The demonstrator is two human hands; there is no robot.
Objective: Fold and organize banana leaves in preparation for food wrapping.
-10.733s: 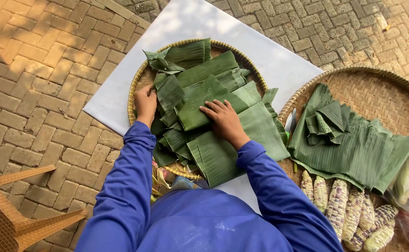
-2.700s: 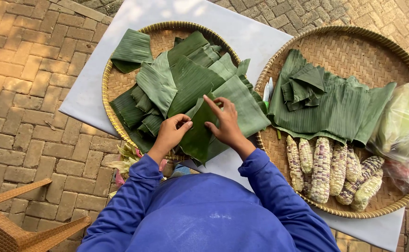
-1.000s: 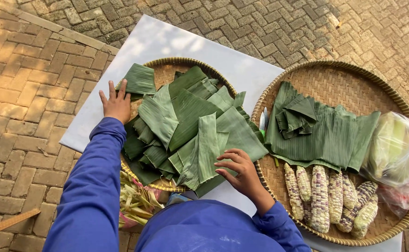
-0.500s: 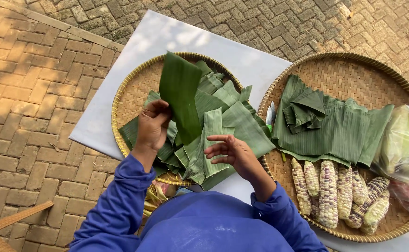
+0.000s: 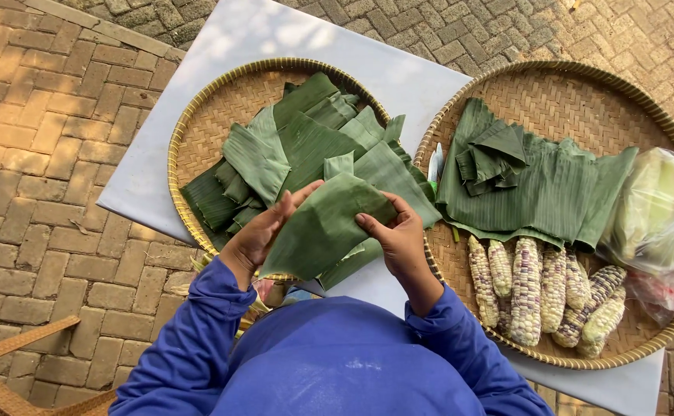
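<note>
The leaf (image 5: 323, 231) is matt, finely ribbed green. The trays (image 5: 198, 123) are rough woven cane. Right of the corn (image 5: 537, 289), the bag (image 5: 660, 208) is glossy plastic.

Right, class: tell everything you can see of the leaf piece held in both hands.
The leaf piece is a flat, matte green, banana-like sheet with fine parallel ribs and straight-cut edges. It is held tilted over the near rim of the left woven tray, above the leaf pile. The left hand supports one side; the right hand pinches the other.
</note>
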